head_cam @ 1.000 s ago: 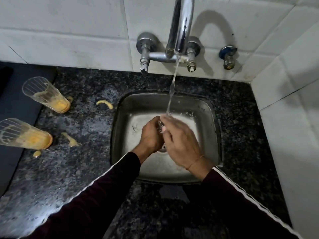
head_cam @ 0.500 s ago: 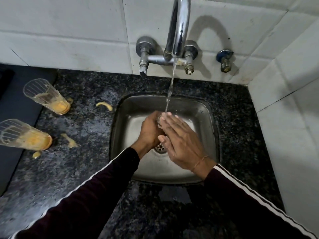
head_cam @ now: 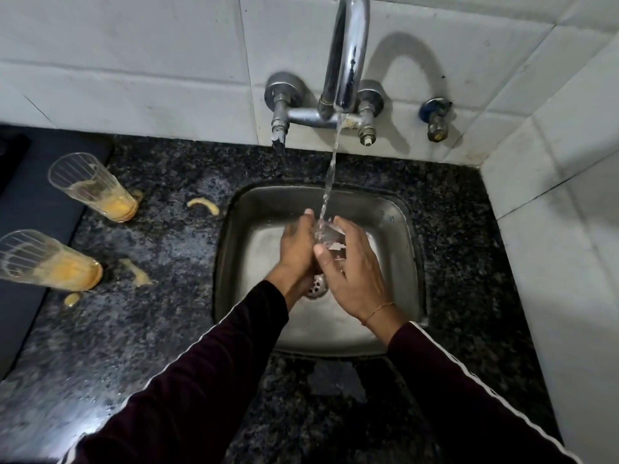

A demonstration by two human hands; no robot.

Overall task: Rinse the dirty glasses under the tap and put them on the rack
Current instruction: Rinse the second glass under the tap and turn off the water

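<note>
A clear glass [head_cam: 327, 236] sits between both hands over the steel sink [head_cam: 402, 229], and water from the chrome tap [head_cam: 346, 61] runs straight into it. My left hand [head_cam: 296, 244] wraps its left side. My right hand [head_cam: 355, 272] cups its right side with fingers spread along it. Most of the glass is hidden by the fingers. Two dirty ribbed glasses with yellow residue stand on the dark granite counter at the left, one farther back [head_cam: 92, 187] and one nearer [head_cam: 47, 261]. No rack is in view.
Yellow smears [head_cam: 202, 206] and drips [head_cam: 135, 271] lie on the counter [head_cam: 150, 329] between the glasses and the sink. A dark mat [head_cam: 23, 209] covers the far left. White tiled walls close in at the back and right. A small valve [head_cam: 435, 120] sticks out right of the tap.
Both hands have lifted the glass a little toward the stream. My right hand opened from over the top to cup the side, so the glass shows between the hands.
</note>
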